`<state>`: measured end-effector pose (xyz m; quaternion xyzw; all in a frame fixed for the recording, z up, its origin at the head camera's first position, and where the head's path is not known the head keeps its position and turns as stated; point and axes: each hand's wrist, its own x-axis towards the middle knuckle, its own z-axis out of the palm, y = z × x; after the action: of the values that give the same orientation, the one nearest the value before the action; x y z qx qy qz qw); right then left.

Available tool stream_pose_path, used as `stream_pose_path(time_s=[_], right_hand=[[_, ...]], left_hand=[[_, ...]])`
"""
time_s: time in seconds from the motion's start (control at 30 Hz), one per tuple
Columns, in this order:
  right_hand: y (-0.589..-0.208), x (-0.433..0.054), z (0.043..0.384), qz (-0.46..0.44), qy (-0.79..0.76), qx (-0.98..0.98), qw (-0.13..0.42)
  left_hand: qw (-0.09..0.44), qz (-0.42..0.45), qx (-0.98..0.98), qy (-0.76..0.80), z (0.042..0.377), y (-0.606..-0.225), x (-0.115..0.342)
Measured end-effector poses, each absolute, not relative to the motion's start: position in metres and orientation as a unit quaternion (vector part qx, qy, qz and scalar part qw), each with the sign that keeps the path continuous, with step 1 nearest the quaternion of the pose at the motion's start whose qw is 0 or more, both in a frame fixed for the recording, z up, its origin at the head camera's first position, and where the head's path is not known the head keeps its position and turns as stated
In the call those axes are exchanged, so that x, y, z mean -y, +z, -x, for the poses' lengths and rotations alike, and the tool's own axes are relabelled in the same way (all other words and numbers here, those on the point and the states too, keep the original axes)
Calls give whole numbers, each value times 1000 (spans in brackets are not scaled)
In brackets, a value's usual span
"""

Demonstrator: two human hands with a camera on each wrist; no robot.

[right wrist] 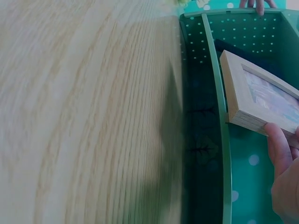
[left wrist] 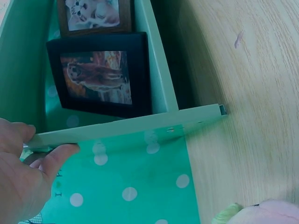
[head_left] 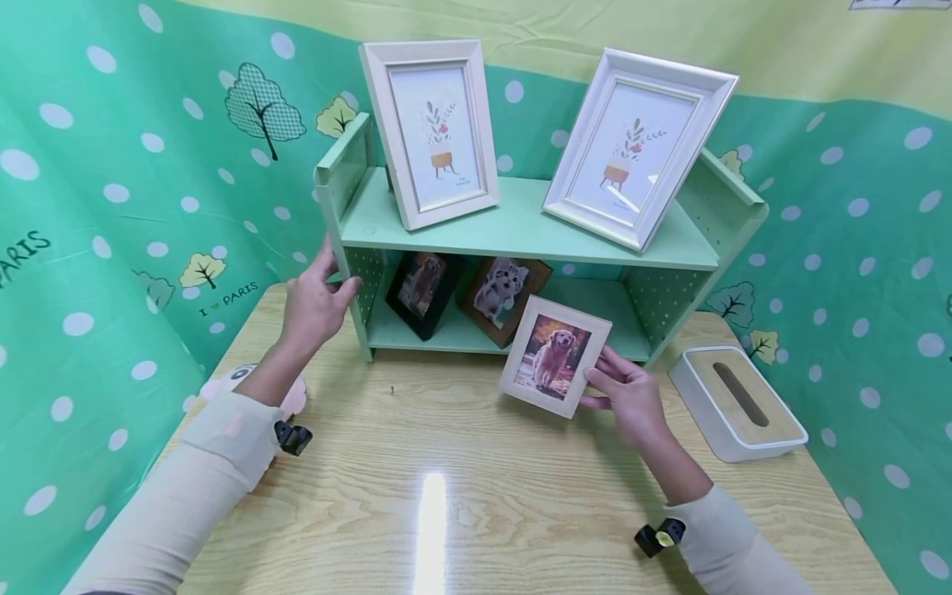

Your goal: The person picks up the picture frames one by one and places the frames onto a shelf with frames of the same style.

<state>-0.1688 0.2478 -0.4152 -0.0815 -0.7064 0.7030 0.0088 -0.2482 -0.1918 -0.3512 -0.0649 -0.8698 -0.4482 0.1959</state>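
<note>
My right hand [head_left: 628, 392] grips the right edge of a light wood picture frame [head_left: 513, 376] with a golden retriever photo, tilted in front of the green shelf's lower level. In the right wrist view, the thumb presses the side of that frame [right wrist: 240, 100]. At the shelf's left side panel, my left hand [head_left: 316, 302] pinches the panel's edge [left wrist: 117, 126] between thumb and fingers. A black frame with a dog photo [head_left: 422, 289] and a brown frame with a kitten photo [head_left: 502, 293] lean on the lower board [head_left: 602, 302], left of the held frame.
Two white frames, a left one [head_left: 394, 140] and a right one [head_left: 580, 157], stand on the upper board [head_left: 521, 219]. A white tissue box with a wooden lid [head_left: 736, 401] sits right on the wooden table [head_left: 357, 487]. A pink plush toy [head_left: 297, 397] is partly behind the left forearm.
</note>
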Motion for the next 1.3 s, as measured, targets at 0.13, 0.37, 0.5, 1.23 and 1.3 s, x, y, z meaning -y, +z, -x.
stream_pose_path(time_s=[0.13,0.37,0.5,1.23,1.3], right_hand=[[-414,-252,169,90,703,706,13],[-409,-260,170,104,711,695,26],[-408,-264,171,105,718,687,36],[-405,-279,175,103,716,688,53],[-405,-280,176,101,721,683,55]], left_hand=[[197,66,870,-447,248,-352,192],[198,67,868,-451,247,-351,192],[200,67,867,-451,249,-352,192],[199,64,874,-438,248,-350,193],[202,65,875,-435,249,-350,193]])
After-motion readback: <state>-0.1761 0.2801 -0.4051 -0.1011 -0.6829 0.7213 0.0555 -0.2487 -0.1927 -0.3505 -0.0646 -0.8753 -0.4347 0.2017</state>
